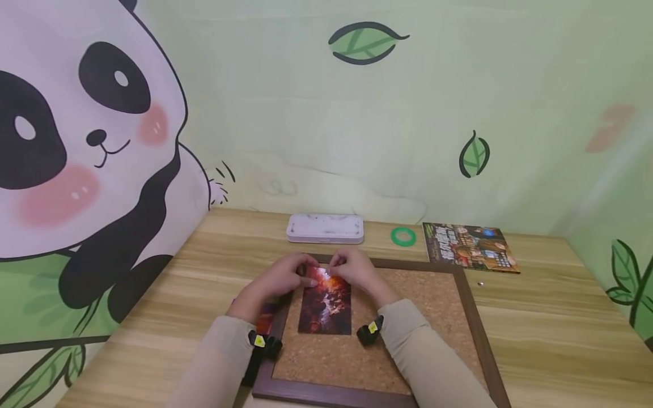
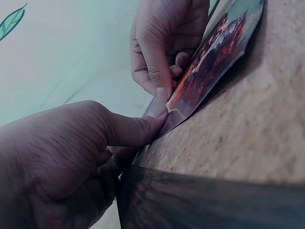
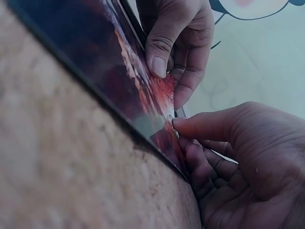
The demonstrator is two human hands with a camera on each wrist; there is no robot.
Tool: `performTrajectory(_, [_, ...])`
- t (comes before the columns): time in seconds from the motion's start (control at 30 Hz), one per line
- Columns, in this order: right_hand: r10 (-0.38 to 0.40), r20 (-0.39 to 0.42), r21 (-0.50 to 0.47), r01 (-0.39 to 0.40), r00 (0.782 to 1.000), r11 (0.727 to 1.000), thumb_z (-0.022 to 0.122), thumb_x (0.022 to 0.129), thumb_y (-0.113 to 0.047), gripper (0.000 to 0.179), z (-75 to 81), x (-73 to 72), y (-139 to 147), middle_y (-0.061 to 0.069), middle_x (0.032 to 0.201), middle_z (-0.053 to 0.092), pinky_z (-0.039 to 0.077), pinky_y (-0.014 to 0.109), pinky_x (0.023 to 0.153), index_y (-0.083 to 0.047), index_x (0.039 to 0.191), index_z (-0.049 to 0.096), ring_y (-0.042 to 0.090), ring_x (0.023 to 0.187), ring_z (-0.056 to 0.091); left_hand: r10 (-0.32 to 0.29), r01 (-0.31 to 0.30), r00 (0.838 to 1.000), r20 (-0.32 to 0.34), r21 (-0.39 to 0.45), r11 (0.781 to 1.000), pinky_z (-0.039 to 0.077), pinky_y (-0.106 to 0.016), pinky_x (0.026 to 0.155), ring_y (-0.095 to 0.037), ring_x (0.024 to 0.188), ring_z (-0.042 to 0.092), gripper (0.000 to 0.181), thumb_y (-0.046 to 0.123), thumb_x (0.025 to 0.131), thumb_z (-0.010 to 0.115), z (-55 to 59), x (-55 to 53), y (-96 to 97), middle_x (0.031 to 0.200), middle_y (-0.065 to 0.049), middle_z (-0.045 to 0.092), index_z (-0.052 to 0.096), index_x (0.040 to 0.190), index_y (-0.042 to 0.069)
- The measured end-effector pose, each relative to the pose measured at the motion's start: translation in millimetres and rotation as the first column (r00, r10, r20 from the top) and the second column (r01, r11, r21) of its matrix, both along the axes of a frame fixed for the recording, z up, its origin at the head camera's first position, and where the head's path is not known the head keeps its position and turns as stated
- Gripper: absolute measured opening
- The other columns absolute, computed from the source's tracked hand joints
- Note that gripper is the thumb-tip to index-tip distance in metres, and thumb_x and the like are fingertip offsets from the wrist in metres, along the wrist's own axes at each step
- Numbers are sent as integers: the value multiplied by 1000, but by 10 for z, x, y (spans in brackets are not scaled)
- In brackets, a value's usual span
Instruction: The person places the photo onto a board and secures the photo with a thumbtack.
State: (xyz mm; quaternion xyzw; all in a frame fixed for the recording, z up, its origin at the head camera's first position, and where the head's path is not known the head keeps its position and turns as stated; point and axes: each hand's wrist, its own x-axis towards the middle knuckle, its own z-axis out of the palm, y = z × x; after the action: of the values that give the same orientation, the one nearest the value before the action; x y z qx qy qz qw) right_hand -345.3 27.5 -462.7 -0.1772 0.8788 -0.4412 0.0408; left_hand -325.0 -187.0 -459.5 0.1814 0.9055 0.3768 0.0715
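A glossy photo print point(image 1: 326, 310) with a red and orange picture lies over the left part of a brown-framed cork board point(image 1: 418, 334). My left hand point(image 1: 285, 276) pinches its upper left edge, thumb on the picture and fingers behind. At the top edge, my right hand point(image 1: 354, 269) holds a small shiny thumbtack point(image 3: 171, 119) between thumb and fingers, right against the print. The tack is mostly hidden by the thumb. In the left wrist view the print point(image 2: 209, 67) stands tilted off the cork at its far end.
Behind the board are a white tin case point(image 1: 325, 228), a green tape roll point(image 1: 403, 237) and a comic-style booklet point(image 1: 471, 247). A tiny silver piece point(image 1: 480, 284) lies right of the frame. Another dark red print point(image 1: 266, 318) shows partly under my left forearm.
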Motion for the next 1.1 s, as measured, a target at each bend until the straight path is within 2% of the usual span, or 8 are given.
performTrajectory(0.37, [5, -9, -6, -5, 1000, 1000, 73, 87, -12, 4, 51, 56, -27, 2, 84, 66, 49, 32, 71, -9, 89, 70, 18, 78, 60, -4, 4, 1000, -22, -28, 1000, 45, -38, 79, -21, 89, 53, 33, 19, 86, 80, 19, 11, -46, 102, -5, 57, 68, 116, 12])
performTrajectory(0.5, [-26, -52, -26, 25, 998, 999, 72, 90, -15, 4, 150, 109, -6, 0, 82, 65, 48, 32, 68, -12, 89, 69, 16, 76, 59, -14, 14, 1000, -10, -20, 1000, 46, -41, 82, -26, 97, 52, 38, 22, 87, 79, 140, 15, -152, 114, -12, 49, 64, 119, 8])
performTrajectory(0.6, [-18, -130, -69, 10, 991, 998, 73, 92, -18, 7, 311, 218, 16, -2, 82, 66, 49, 32, 67, -14, 89, 68, 16, 76, 59, -3, 4, 1000, 18, -21, 1000, 46, -44, 84, -31, 103, 50, 40, 25, 87, 79, 290, 59, -361, 121, -16, 45, 61, 117, 5])
performTrajectory(0.7, [11, -179, -131, -35, 984, 991, 74, 92, -22, 8, 527, 369, 53, -3, 84, 67, 50, 33, 68, -16, 91, 68, 16, 78, 60, 24, -17, 996, 81, -84, 996, 45, -47, 86, -34, 107, 48, 43, 28, 85, 80, 433, 109, -631, 125, -18, 43, 59, 114, 4])
performTrajectory(0.77, [42, -183, -151, -70, 982, 986, 73, 92, -23, 8, 659, 472, 106, -3, 86, 67, 50, 34, 69, -16, 92, 68, 17, 80, 61, 50, -29, 989, 136, -154, 988, 44, -49, 88, -34, 109, 47, 48, 31, 82, 83, 497, 136, -789, 124, -18, 46, 59, 113, 4])
performTrajectory(0.93, [101, -169, -124, -123, 980, 985, 73, 94, -23, 9, 800, 600, 368, -2, 86, 66, 50, 36, 70, -16, 94, 68, 18, 79, 61, 160, -52, 941, 298, -340, 939, 43, -54, 93, -35, 110, 48, 61, 35, 72, 90, 540, 181, -1019, 118, -15, 54, 59, 117, 7])
performTrajectory(1.0, [100, -175, -115, -121, 980, 986, 72, 94, -23, 9, 798, 596, 527, -1, 86, 66, 50, 36, 71, -15, 95, 68, 18, 79, 61, 183, -42, 929, 322, -399, 916, 43, -56, 92, -36, 108, 50, 67, 38, 68, 92, 494, 170, -1078, 115, -14, 55, 58, 117, 9])
performTrajectory(1.1, [64, -200, -93, -84, 978, 992, 72, 95, -23, 9, 791, 574, 807, -2, 88, 66, 50, 35, 71, -15, 96, 68, 18, 81, 61, 187, -31, 933, 306, -450, 892, 42, -58, 91, -36, 105, 51, 72, 42, 60, 95, 354, 110, -1160, 110, -13, 55, 58, 114, 11])
